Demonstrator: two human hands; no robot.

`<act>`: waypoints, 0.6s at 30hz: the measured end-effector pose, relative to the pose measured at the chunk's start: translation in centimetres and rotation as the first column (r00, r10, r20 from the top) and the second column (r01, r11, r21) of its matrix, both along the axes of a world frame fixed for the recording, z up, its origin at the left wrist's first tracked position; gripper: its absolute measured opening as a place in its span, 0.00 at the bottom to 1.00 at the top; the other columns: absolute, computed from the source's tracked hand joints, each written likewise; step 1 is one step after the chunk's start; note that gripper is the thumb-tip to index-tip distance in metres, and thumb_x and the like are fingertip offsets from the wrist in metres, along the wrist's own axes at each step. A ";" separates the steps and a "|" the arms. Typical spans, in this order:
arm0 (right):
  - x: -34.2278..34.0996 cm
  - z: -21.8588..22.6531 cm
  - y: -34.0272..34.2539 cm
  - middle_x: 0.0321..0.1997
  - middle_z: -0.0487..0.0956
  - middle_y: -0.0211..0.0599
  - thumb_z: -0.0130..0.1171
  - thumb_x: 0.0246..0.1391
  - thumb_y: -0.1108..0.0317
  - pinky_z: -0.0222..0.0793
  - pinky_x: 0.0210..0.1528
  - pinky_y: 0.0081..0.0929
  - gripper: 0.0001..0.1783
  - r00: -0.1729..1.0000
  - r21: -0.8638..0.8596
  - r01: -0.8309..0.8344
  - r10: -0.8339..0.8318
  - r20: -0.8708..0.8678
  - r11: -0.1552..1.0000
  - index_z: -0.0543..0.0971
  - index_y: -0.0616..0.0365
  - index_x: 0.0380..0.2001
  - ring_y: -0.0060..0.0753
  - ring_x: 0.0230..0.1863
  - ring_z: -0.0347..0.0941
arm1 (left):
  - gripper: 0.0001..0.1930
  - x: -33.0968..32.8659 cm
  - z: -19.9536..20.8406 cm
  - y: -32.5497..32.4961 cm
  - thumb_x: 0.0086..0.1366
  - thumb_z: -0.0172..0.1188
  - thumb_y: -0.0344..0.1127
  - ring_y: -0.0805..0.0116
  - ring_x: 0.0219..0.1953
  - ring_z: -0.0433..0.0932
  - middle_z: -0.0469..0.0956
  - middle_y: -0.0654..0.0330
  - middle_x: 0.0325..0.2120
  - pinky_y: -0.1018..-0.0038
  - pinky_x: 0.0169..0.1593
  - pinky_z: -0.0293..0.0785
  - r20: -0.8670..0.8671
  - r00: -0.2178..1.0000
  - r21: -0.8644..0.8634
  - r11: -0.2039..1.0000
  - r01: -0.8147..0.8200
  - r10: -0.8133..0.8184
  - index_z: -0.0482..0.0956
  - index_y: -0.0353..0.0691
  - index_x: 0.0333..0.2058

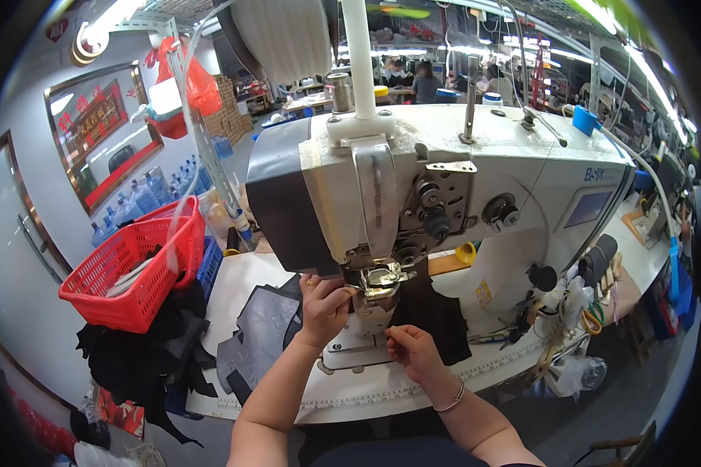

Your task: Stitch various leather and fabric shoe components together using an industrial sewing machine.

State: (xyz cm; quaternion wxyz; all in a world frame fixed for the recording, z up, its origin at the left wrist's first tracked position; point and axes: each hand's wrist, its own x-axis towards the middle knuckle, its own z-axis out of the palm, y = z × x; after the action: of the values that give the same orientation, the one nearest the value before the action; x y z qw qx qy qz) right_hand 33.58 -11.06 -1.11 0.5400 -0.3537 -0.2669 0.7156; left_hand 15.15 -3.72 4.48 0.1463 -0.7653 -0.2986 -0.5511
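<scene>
A large white and grey industrial sewing machine (514,167) stands in front of me. My left hand (324,310) is raised to the left side of its metal needle and presser foot area (383,279), fingers bent and pinched together. Lower down, to the right of the machine's upright post (375,317), my right hand (414,352) has its thumb and forefinger closed. Whatever either pinch holds is too small to make out. Black material (436,315) lies behind my right hand, and grey and black cut pieces (265,327) lie left of my left forearm.
A measuring tape strip (366,402) runs along the table's front edge. Scissors with orange handles (592,319) and clear plastic (584,373) are at the right. Red baskets (125,284) stand at the left above black cloth (136,350). A white thread cone (280,39) hangs overhead.
</scene>
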 end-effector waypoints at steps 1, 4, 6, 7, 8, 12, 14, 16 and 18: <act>0.0 -0.1 0.0 0.22 0.74 0.27 0.58 0.50 0.65 0.67 0.27 0.14 0.06 1.000 -0.010 -0.006 0.006 -0.002 1.000 0.76 0.57 0.27 0.17 0.23 0.69 | 0.07 0.0 0.0 0.0 0.42 0.59 0.24 0.63 0.28 0.68 0.74 0.65 0.26 0.65 0.41 0.57 -0.001 1.000 -0.001 1.000 0.001 -0.001 0.77 0.45 0.22; 0.0 -0.7 0.0 0.22 0.74 0.27 0.58 0.51 0.65 0.67 0.28 0.15 0.07 1.000 -0.033 -0.009 0.008 -0.014 0.999 0.76 0.57 0.27 0.17 0.23 0.68 | 0.08 0.2 0.1 0.1 0.42 0.59 0.24 0.63 0.28 0.68 0.74 0.65 0.25 0.66 0.40 0.58 0.004 1.000 0.006 1.000 0.015 -0.015 0.76 0.45 0.22; 0.3 -0.8 0.1 0.22 0.73 0.27 0.57 0.51 0.65 0.66 0.27 0.15 0.07 1.000 -0.033 0.003 -0.004 -0.011 0.999 0.76 0.57 0.27 0.17 0.22 0.68 | 0.08 0.4 0.0 0.2 0.42 0.59 0.24 0.64 0.29 0.69 0.74 0.65 0.25 0.67 0.39 0.59 -0.014 1.000 0.017 1.000 0.014 -0.014 0.76 0.45 0.23; 0.6 -0.9 0.2 0.22 0.73 0.26 0.57 0.51 0.65 0.66 0.27 0.15 0.07 1.000 -0.032 0.015 -0.015 -0.008 0.999 0.76 0.57 0.27 0.17 0.22 0.68 | 0.08 0.4 -0.1 0.4 0.42 0.59 0.24 0.64 0.29 0.69 0.74 0.65 0.25 0.67 0.39 0.59 -0.013 1.000 0.016 1.000 0.020 -0.020 0.76 0.45 0.23; 1.1 -0.8 0.4 0.22 0.73 0.26 0.57 0.51 0.65 0.66 0.27 0.15 0.07 1.000 -0.033 0.023 -0.023 -0.006 0.999 0.76 0.57 0.27 0.17 0.22 0.68 | 0.08 0.3 -0.2 0.7 0.42 0.59 0.24 0.63 0.29 0.70 0.74 0.63 0.25 0.67 0.39 0.60 -0.053 0.999 0.027 1.000 0.007 -0.005 0.76 0.44 0.24; 3.5 0.0 1.5 0.22 0.73 0.25 0.56 0.51 0.64 0.65 0.25 0.14 0.06 0.991 -0.003 0.134 -0.134 0.027 0.991 0.76 0.55 0.27 0.17 0.22 0.68 | 0.06 -1.7 1.2 5.1 0.45 0.59 0.29 0.52 0.23 0.72 0.74 0.55 0.23 0.61 0.29 0.68 -0.111 0.939 0.098 0.944 -0.315 0.324 0.75 0.39 0.25; 5.0 0.2 2.0 0.21 0.73 0.24 0.57 0.51 0.63 0.64 0.24 0.14 0.06 0.979 0.001 0.191 -0.191 0.075 0.982 0.75 0.53 0.28 0.17 0.21 0.68 | 0.06 -1.4 1.3 5.3 0.45 0.59 0.30 0.52 0.23 0.72 0.74 0.55 0.23 0.61 0.29 0.68 -0.108 0.939 0.077 0.945 -0.319 0.326 0.75 0.39 0.25; 6.1 0.4 2.4 0.21 0.73 0.25 0.57 0.50 0.64 0.64 0.24 0.15 0.06 0.960 0.006 0.259 -0.258 0.112 0.966 0.75 0.53 0.28 0.17 0.21 0.68 | 0.06 -3.5 5.2 8.2 0.46 0.59 0.30 0.52 0.24 0.72 0.74 0.54 0.22 0.61 0.29 0.68 -0.108 0.926 0.049 0.932 -0.359 0.362 0.75 0.39 0.25; 7.7 0.1 2.8 0.21 0.73 0.25 0.57 0.50 0.65 0.64 0.23 0.15 0.06 0.930 0.017 0.331 -0.330 0.162 0.943 0.75 0.53 0.29 0.18 0.20 0.68 | 0.06 -2.9 7.6 11.1 0.46 0.59 0.31 0.51 0.24 0.72 0.74 0.54 0.22 0.61 0.28 0.68 -0.104 0.923 0.016 0.928 -0.371 0.371 0.75 0.39 0.26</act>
State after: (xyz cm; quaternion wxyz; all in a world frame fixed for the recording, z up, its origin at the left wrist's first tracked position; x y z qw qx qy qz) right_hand 41.31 -8.23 -0.98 0.6272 -0.4536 -0.2431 0.5846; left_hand 12.24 7.35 12.12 0.2621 -0.7232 -0.4308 -0.4719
